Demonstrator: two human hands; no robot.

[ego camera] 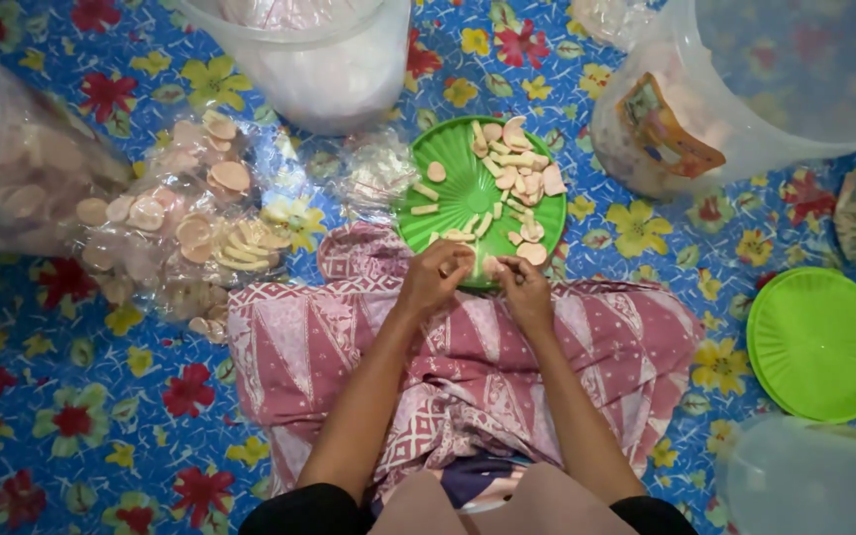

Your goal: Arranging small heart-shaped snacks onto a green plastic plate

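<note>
A green plate point(458, 188) lies on the floor mat in front of my lap, with several pale round and stick-shaped crackers point(517, 173) on its right half. My left hand point(435, 277) and my right hand point(524, 285) meet at the plate's near rim, fingers curled. The right hand pinches a round cracker point(496, 266) at the rim. The left hand's fingertips touch a stick cracker by the rim; whether it grips one cannot be told. My lap is covered by a pink and white patterned cloth point(468, 347).
Clear bags of round crackers point(185, 223) lie to the left. Large translucent tubs stand at the top centre point(324, 59) and top right point(745, 89). A green lid point(819, 342) lies at the right, above another translucent tub point(809, 481). The floor mat is blue and flowered.
</note>
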